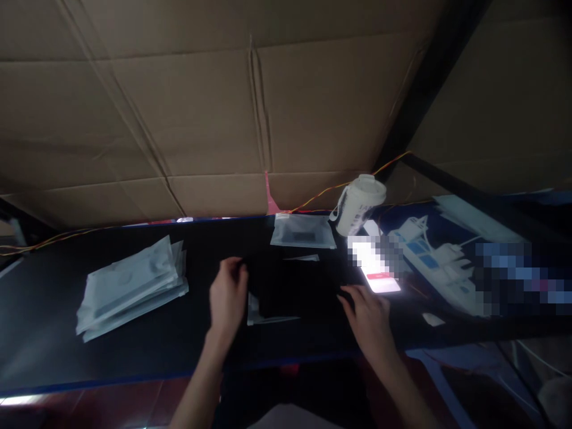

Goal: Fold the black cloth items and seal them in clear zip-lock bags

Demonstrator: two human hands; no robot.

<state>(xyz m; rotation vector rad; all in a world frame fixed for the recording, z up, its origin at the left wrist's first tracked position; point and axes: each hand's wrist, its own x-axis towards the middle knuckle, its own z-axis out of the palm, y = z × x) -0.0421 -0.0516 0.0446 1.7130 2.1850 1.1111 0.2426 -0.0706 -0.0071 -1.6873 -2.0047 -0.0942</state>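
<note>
A dark, folded piece of black cloth (299,286) lies in front of me, hard to tell from the black tabletop. It covers most of a clear plastic bag (254,311), whose pale edges show at the left and front. My left hand (229,295) is closed in a pinch at the cloth's left side. At its right side, my right hand (367,314) has thumb and fingers drawn together on the cloth's edge. Another frosted zip bag (304,231) with something dark inside lies just behind the cloth.
Several filled frosted bags (131,286) are stacked at the left. Behind my right hand are a lit phone (379,280) and a lidded white cup (361,205). A white power strip (422,253) with plugs lies farther right. Cardboard (313,113) walls the back.
</note>
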